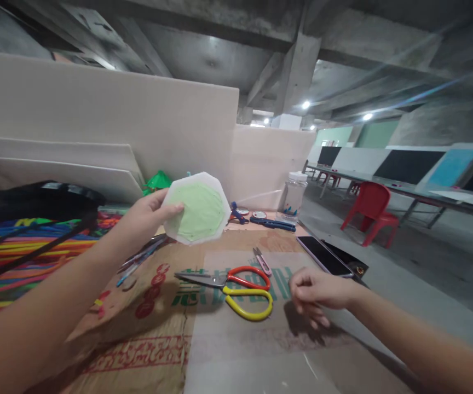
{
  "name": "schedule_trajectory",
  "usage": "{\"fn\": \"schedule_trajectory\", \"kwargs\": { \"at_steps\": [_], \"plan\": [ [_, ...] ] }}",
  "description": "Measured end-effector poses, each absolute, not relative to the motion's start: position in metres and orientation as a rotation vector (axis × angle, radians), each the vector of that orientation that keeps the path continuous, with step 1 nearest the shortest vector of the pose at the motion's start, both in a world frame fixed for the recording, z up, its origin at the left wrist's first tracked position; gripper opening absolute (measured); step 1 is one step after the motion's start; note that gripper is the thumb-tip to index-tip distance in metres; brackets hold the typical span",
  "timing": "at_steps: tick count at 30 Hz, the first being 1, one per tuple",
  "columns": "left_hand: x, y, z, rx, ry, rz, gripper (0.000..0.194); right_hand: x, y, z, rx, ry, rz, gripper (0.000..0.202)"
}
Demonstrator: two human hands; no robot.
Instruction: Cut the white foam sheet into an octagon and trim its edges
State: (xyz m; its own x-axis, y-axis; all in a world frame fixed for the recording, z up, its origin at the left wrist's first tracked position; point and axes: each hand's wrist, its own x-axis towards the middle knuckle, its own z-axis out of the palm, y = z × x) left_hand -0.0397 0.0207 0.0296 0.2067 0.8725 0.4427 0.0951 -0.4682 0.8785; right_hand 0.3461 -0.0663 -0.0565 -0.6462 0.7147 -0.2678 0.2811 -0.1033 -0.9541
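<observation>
My left hand [152, 210] holds up an octagonal piece [201, 210], white at its border with a pale green layer over the middle. The thumb presses on its front face; the other fingers are behind it. At the right, my right hand [312, 295] hovers just above or rests on the table, its fingers loosely bent and slightly apart, with nothing visible in them. To its left lie large scissors [224, 280] with one red and one yellow handle loop, blades parted and pointing left. Small pink thread snips [262, 261] lie behind the scissors.
A phone [324, 256] lies on a black case at the right edge. Farther back stand a clear jar [293, 197] and a dark blue tool [272, 224]. Colourful pipe cleaners [27, 257] pile up at left. White panels [269, 156] wall the back; a red chair [370, 210] stands beyond.
</observation>
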Motion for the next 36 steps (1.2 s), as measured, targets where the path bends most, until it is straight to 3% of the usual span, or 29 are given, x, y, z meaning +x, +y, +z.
{"fn": "schedule_trajectory", "kwargs": {
  "at_steps": [2,6,8,13,23,27,30,33,36],
  "plan": [
    [-0.040,0.020,0.030,1.793,0.908,1.325,0.051,0.325,-0.068,-0.041,-1.252,-1.949,1.561,0.046],
    [-0.040,0.018,0.031,1.851,0.955,1.309,0.053,0.281,-0.059,-0.004,-1.305,-2.283,0.664,0.025],
    [-0.040,0.016,0.031,1.853,0.950,1.273,0.053,0.264,-0.046,0.014,-1.205,-2.236,0.504,0.025],
    [-0.038,0.010,0.032,1.872,0.944,1.211,0.047,0.232,-0.018,0.040,-0.911,-1.939,0.852,0.047],
    [-0.021,0.004,0.021,1.851,0.921,1.093,0.041,0.229,-0.030,0.029,-0.832,-1.805,0.770,0.028],
    [-0.019,0.003,0.021,1.809,0.862,1.233,0.043,0.250,-0.037,0.018,-1.219,-2.222,0.723,0.032],
    [-0.020,0.004,0.022,1.782,0.862,1.268,0.045,0.258,-0.040,0.003,-1.477,-2.657,0.574,0.053],
    [-0.021,0.006,0.020,1.788,0.855,1.282,0.044,0.255,-0.039,-0.012,-1.489,-2.777,0.484,0.065],
    [-0.022,0.007,0.018,1.812,0.848,1.290,0.042,0.248,-0.038,-0.022,-1.425,-2.779,0.529,0.057]
  ]
}}
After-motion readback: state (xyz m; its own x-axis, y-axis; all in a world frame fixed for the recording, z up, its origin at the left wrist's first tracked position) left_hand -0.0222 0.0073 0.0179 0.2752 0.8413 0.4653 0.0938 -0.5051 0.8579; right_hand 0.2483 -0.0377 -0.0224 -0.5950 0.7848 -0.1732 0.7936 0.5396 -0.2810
